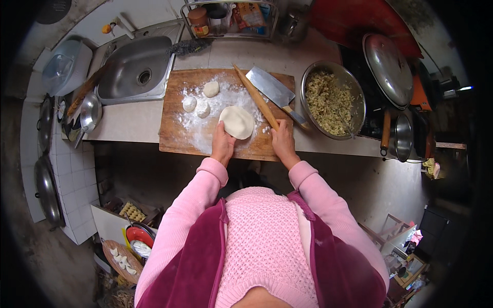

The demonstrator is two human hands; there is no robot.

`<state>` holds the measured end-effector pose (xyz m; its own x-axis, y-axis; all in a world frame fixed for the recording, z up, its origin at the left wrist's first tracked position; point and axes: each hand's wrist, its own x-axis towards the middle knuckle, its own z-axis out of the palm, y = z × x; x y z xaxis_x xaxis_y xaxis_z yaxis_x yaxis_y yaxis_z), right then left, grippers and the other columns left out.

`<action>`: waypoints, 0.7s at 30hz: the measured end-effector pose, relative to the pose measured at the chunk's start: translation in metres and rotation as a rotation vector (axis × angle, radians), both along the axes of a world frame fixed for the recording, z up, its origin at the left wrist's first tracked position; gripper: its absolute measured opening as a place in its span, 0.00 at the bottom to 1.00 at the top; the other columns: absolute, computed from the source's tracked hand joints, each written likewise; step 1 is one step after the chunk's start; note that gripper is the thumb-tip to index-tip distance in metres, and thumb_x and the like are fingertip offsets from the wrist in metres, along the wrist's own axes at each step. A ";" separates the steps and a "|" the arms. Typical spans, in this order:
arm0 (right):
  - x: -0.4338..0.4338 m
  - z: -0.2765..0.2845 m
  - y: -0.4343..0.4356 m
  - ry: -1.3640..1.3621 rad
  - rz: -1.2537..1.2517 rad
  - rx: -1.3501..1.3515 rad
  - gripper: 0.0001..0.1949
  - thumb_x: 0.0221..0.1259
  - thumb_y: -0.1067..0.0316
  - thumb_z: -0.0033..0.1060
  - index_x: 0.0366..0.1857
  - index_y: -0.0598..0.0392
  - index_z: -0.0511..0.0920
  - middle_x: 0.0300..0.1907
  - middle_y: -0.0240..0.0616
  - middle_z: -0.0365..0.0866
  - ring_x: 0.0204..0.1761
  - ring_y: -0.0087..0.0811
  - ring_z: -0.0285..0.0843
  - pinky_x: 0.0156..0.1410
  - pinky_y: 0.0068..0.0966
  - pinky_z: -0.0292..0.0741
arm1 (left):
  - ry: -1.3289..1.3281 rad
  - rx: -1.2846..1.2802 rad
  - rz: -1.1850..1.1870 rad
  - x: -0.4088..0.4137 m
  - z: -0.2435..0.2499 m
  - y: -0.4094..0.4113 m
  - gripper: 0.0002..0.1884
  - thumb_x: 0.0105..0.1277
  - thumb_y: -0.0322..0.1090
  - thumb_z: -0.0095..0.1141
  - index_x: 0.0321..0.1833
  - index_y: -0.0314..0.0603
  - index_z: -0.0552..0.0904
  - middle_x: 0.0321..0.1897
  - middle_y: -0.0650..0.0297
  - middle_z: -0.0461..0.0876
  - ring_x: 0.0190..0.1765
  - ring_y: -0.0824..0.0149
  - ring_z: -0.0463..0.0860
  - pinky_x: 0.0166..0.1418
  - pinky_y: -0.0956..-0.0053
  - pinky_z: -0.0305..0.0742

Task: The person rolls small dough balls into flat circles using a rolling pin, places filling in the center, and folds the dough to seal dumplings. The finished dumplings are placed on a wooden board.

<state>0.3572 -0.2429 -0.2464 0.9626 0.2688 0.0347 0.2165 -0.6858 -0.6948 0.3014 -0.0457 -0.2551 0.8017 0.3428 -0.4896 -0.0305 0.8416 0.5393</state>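
A flat round dough wrapper [236,122] is held at its lower left edge by my left hand [223,144], over a floured wooden cutting board [169,127]. My right hand [283,140] grips the near end of a wooden rolling pin [255,95], which slants away to the upper left across the board. Left of the wrapper, three small dough pieces [211,89] sit in the flour. A cleaver [271,87] with a broad steel blade lies just right of the pin, its handle pointing toward me.
A steel bowl of chopped filling [332,102] stands right of the board. Further right are a large domed lid [388,71] and a small pan [403,138]. The steel sink [131,65] and a ladle [91,112] are at left. Shaped dumplings [123,261] rest on a round board lower left.
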 end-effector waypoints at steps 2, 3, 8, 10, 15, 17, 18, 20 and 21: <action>0.009 0.003 0.001 -0.170 0.051 -0.130 0.17 0.65 0.66 0.62 0.53 0.59 0.70 0.46 0.53 0.80 0.49 0.57 0.78 0.53 0.43 0.74 | -0.017 0.013 -0.045 -0.003 0.006 0.010 0.22 0.81 0.41 0.38 0.70 0.33 0.67 0.68 0.52 0.73 0.69 0.56 0.74 0.73 0.56 0.70; 0.012 0.005 0.003 -0.182 0.067 -0.244 0.17 0.65 0.66 0.63 0.53 0.59 0.71 0.45 0.52 0.80 0.49 0.57 0.78 0.53 0.41 0.73 | 0.006 0.021 -0.055 -0.003 0.010 0.014 0.22 0.81 0.41 0.38 0.70 0.33 0.67 0.68 0.52 0.73 0.69 0.56 0.75 0.73 0.56 0.70; 0.018 0.026 0.027 0.402 -0.042 0.682 0.17 0.70 0.56 0.62 0.50 0.59 0.79 0.43 0.39 0.83 0.46 0.34 0.80 0.52 0.29 0.74 | -0.156 -0.138 -0.315 0.004 0.038 0.025 0.22 0.79 0.40 0.45 0.69 0.33 0.70 0.65 0.54 0.77 0.67 0.58 0.77 0.73 0.60 0.71; 0.019 0.035 0.036 0.940 0.002 1.115 0.19 0.74 0.51 0.57 0.44 0.60 0.83 0.38 0.29 0.84 0.36 0.18 0.78 0.44 0.22 0.76 | -0.274 -0.318 -0.418 0.008 0.049 0.027 0.21 0.76 0.37 0.52 0.68 0.33 0.71 0.62 0.56 0.79 0.64 0.60 0.79 0.71 0.63 0.73; 0.025 0.054 0.039 0.294 -0.081 0.754 0.16 0.74 0.56 0.58 0.38 0.62 0.82 0.29 0.30 0.83 0.29 0.18 0.74 0.36 0.21 0.73 | -0.122 0.128 -0.726 0.015 0.076 0.032 0.25 0.64 0.23 0.65 0.65 0.33 0.75 0.55 0.60 0.84 0.54 0.68 0.84 0.62 0.73 0.79; 0.028 0.063 0.034 0.073 -0.206 0.469 0.17 0.72 0.56 0.60 0.32 0.63 0.80 0.20 0.36 0.78 0.24 0.20 0.68 0.32 0.27 0.71 | -0.145 0.214 -0.777 0.018 0.087 0.036 0.25 0.64 0.23 0.65 0.65 0.33 0.75 0.54 0.60 0.84 0.55 0.68 0.84 0.61 0.74 0.79; 0.029 0.068 0.033 -0.048 -0.227 0.535 0.18 0.72 0.57 0.61 0.30 0.64 0.78 0.19 0.43 0.75 0.24 0.22 0.67 0.32 0.30 0.70 | -0.202 0.236 -0.795 0.020 0.093 0.038 0.27 0.64 0.23 0.65 0.67 0.32 0.74 0.54 0.59 0.84 0.55 0.68 0.84 0.59 0.75 0.80; 0.030 0.081 0.032 -0.069 -0.244 0.609 0.18 0.72 0.56 0.60 0.31 0.64 0.79 0.20 0.40 0.77 0.25 0.21 0.68 0.33 0.28 0.71 | -0.216 0.257 -0.777 0.025 0.106 0.041 0.28 0.64 0.23 0.64 0.68 0.32 0.73 0.55 0.59 0.84 0.55 0.68 0.84 0.58 0.76 0.80; 0.030 0.088 0.033 -0.124 -0.301 0.661 0.19 0.73 0.56 0.59 0.31 0.63 0.79 0.21 0.38 0.79 0.25 0.20 0.68 0.33 0.27 0.71 | -0.230 0.261 -0.770 0.028 0.112 0.040 0.28 0.65 0.22 0.63 0.68 0.32 0.72 0.55 0.60 0.84 0.54 0.69 0.84 0.58 0.76 0.80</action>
